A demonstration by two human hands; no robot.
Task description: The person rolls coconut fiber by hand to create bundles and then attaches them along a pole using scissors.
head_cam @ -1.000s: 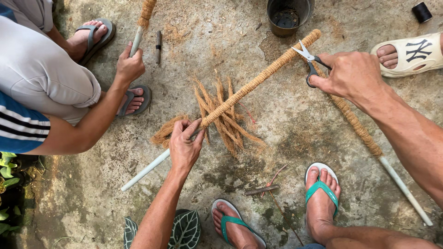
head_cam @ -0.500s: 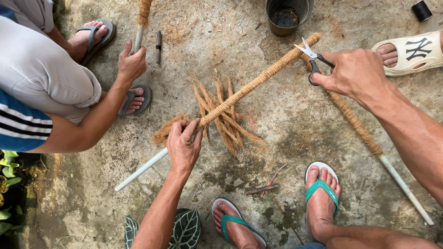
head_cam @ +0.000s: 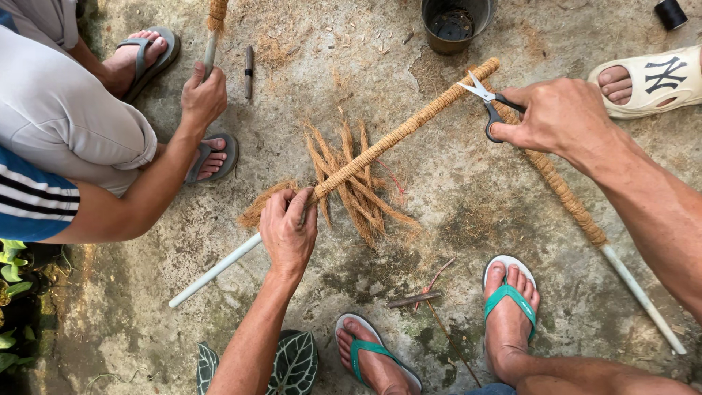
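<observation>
My left hand grips a white pipe wrapped in brown coir fibre, which slants across the concrete from lower left to upper right. Loose coir strands fan out under it just past my fingers. My right hand holds open scissors near the pipe's wrapped upper end. A second coir-wrapped pipe runs from under my right hand down to the lower right.
A crouching person at the left holds a third wrapped pipe with one hand. A dark pot stands at the top, a dark spool at the top right, a white-sandalled foot beside it. My sandalled feet are below.
My right hand has shifted the scissors slightly along the wrapped pipe's upper end. My left hand keeps its grip; the pipe has barely moved.
</observation>
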